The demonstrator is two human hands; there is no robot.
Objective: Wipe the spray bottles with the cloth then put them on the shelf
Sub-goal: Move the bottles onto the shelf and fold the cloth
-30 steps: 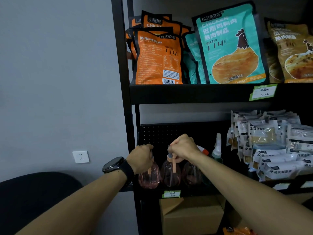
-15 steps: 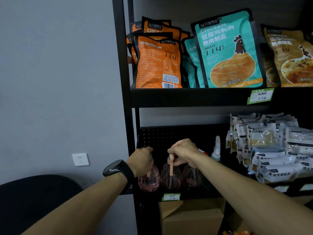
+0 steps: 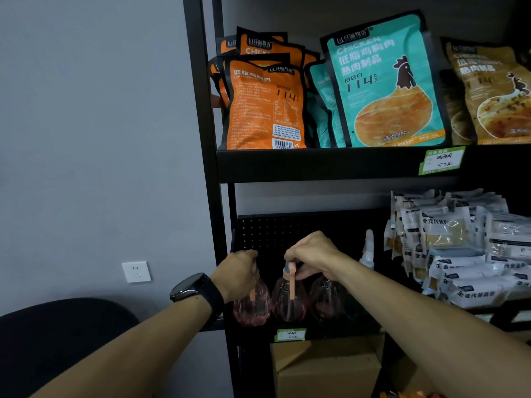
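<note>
Three clear pink spray bottles with orange pump heads stand in a row at the left end of the lower shelf [image 3: 316, 331]. My left hand [image 3: 237, 272] grips the head of the left bottle [image 3: 251, 308]. My right hand [image 3: 311, 255] holds the head of the middle bottle [image 3: 287, 303], with its fingers also over the top of the right bottle [image 3: 326, 300]. No cloth is in view.
A white-capped bottle [image 3: 368, 249] stands just right of the pink ones, then a heap of white snack packets [image 3: 459, 245]. Orange and teal chicken pouches [image 3: 382, 87] fill the upper shelf. A cardboard box [image 3: 324, 369] sits below. A dark chair [image 3: 57, 334] is at lower left.
The view has tilted up slightly, so the shelves sit lower in the frame. Both hands stay on the bottle heads; my right hand has settled a little lower on the middle bottle.
</note>
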